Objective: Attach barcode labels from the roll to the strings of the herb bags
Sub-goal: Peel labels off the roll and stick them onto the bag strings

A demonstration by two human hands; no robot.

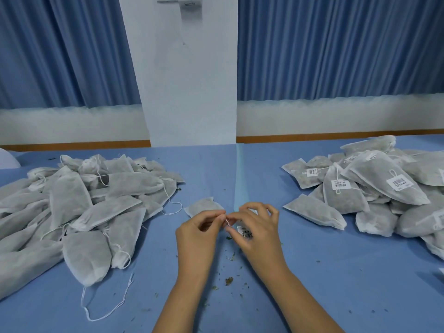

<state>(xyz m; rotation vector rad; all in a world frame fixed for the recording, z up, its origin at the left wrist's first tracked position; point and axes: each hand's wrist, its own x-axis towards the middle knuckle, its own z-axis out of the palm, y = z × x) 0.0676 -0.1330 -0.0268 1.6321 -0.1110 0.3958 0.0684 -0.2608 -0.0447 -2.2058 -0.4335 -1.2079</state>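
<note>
A single white herb bag (203,205) lies on the blue table just beyond my hands. My left hand (199,233) pinches the bag's thin white string (227,221) between thumb and fingertips. My right hand (258,228) meets it from the right and holds a white barcode label (245,231) under its fingers, close against the string. A pale strip of label backing (241,188) runs away from my right hand toward the wall. The roll itself is not visible.
A heap of unlabelled bags (79,207) with loose strings fills the left side. A heap of bags bearing barcode labels (379,188) fills the right side. Herb crumbs (229,281) dot the blue table (336,272) between my forearms. A white pillar (189,80) and blue curtains stand behind.
</note>
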